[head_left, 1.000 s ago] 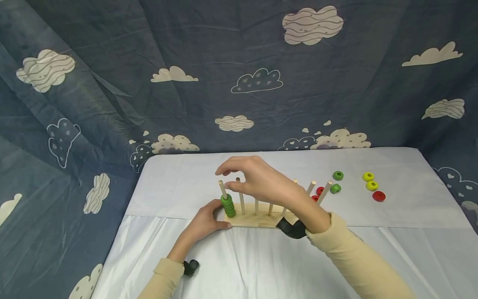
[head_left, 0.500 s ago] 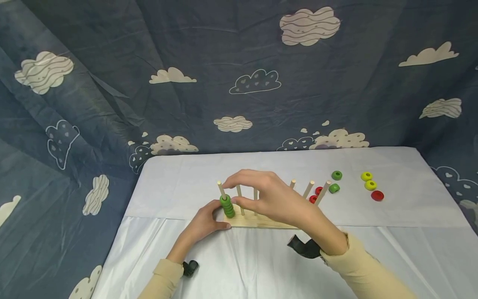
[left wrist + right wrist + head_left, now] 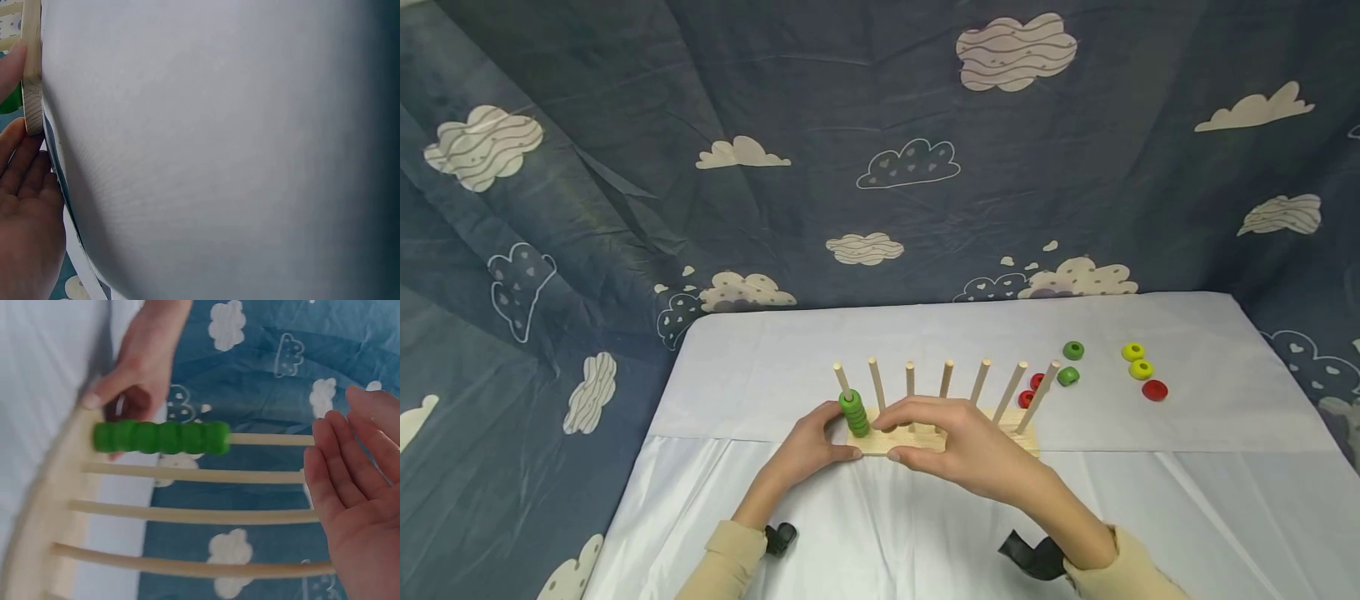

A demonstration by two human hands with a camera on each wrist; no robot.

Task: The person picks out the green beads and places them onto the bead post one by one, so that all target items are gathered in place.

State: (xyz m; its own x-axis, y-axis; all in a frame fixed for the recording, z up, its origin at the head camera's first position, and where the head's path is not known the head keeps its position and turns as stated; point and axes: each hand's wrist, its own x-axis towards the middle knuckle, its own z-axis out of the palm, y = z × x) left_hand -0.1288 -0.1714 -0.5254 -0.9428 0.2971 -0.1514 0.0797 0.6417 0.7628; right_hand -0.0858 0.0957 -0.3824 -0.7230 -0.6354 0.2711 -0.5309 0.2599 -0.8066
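Observation:
A wooden peg stand (image 3: 876, 443) with several upright pegs lies along the table. Its leftmost peg carries a stack of green beads (image 3: 853, 413), with the peg's top bare above them. My left hand (image 3: 808, 442) grips the stand's left end, thumb at the front edge and fingers behind; the left wrist view shows the wooden base (image 3: 32, 94) between thumb and fingers. In front of the middle pegs, my right hand (image 3: 973, 446) holds nothing, its thumb apart from its relaxed fingers. The right wrist view shows the right hand (image 3: 362, 487) beside the peg tops and the green bead stack (image 3: 162, 437).
Behind the stand's right end lie two red beads (image 3: 1026, 399). Further right are two green beads (image 3: 1073, 351), two yellow beads (image 3: 1141, 370) and another red bead (image 3: 1154, 390). A dark cloud-print cloth (image 3: 805, 208) hangs behind the white table.
My right hand has come down from above the left pegs and drawn back toward the front and right. My left hand stays on the stand's end; the green stack looks unchanged.

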